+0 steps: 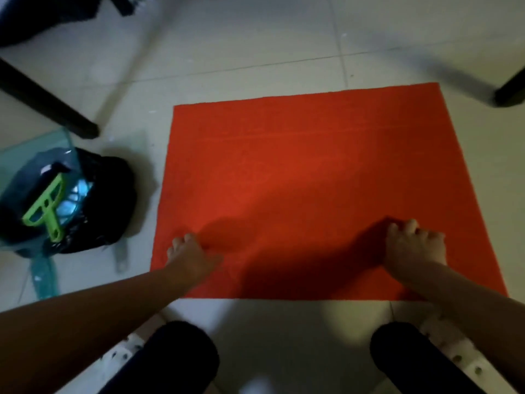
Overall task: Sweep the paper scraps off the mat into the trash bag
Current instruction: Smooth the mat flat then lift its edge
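A red mat [306,172] lies flat on the pale tiled floor, with no paper scraps visible on it. My left hand [191,253] presses on the mat near its front left corner, fingers curled down. My right hand [413,243] presses on the mat near the front right, fingers bent against the fabric. Neither hand holds anything. To the left of the mat sits a black trash bag [110,194]. A translucent teal dustpan [34,166] rests over it, and a green hand brush [47,206] lies in the dustpan.
Black furniture legs stand at the far left [45,103] and far right [511,89]. My knees in dark trousers [176,359] are at the bottom of the view, just in front of the mat's near edge. Tiled floor surrounds the mat.
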{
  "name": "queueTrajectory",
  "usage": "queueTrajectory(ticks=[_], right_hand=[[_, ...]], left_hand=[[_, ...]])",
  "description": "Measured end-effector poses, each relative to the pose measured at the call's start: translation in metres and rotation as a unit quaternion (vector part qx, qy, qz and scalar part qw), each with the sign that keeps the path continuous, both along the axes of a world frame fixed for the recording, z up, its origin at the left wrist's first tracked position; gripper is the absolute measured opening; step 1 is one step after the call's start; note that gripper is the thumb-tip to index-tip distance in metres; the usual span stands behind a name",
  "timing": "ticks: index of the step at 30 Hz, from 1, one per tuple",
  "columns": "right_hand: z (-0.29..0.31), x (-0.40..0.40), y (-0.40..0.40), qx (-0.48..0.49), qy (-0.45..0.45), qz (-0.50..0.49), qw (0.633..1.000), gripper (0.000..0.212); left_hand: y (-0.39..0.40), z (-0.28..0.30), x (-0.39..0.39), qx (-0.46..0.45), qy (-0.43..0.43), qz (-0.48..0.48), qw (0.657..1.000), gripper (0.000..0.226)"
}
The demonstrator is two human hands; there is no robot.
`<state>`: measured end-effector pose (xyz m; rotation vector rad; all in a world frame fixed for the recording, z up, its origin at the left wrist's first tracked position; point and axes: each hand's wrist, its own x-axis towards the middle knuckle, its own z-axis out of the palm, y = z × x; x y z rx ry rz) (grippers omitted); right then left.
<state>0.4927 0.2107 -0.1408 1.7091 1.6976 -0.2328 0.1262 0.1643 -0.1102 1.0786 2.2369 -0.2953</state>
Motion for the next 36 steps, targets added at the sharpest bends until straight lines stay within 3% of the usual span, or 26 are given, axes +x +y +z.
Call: queueTrajectory(ticks=[4, 10, 16, 21, 24, 28, 31, 36], right_hand=[[0.020, -0.053, 0.005, 0.039, 0.104, 0.091, 0.990, 0.054], [0.017, -0.163, -0.003, -0.001, 0.279, 0.251, 0.927, 0.062], [0.007, -0.203, -0.008, -0.011, 0.243, 0.300, 0.922, 0.050], [0.009, -0.205, 0.000, -0.016, 0.242, 0.307, 0.920, 0.052], [0.010, -0.205, 0.000, -0.011, 0.251, 0.306, 0.918, 0.052], [0.008, -0.201, -0.001, -0.009, 0.258, 0.309, 0.915, 0.050], [0.009, -0.201, 0.001, -0.011, 0.263, 0.309, 0.914, 0.050], [0.011, -0.197, 0.001, -0.015, 0.272, 0.311, 0.911, 0.050]], left_hand=[[-0.015, -0.012, -0.042, 0.034, 0.012, 0.103, 0.994, 0.088], [-0.030, -0.039, -0.069, 0.054, 0.036, 0.206, 0.976, 0.081], [-0.031, -0.049, -0.079, 0.062, 0.047, 0.269, 0.960, 0.088], [-0.034, -0.067, -0.116, 0.076, -0.056, 0.276, 0.956, 0.113], [-0.030, -0.039, -0.108, 0.131, -0.018, 0.209, 0.969, 0.082], [-0.026, -0.001, -0.071, 0.314, 0.010, -0.023, 0.949, 0.020], [-0.016, 0.000, -0.046, 0.301, -0.025, -0.158, 0.940, 0.016], [0.001, -0.018, -0.005, 0.172, -0.047, -0.249, 0.952, 0.044]])
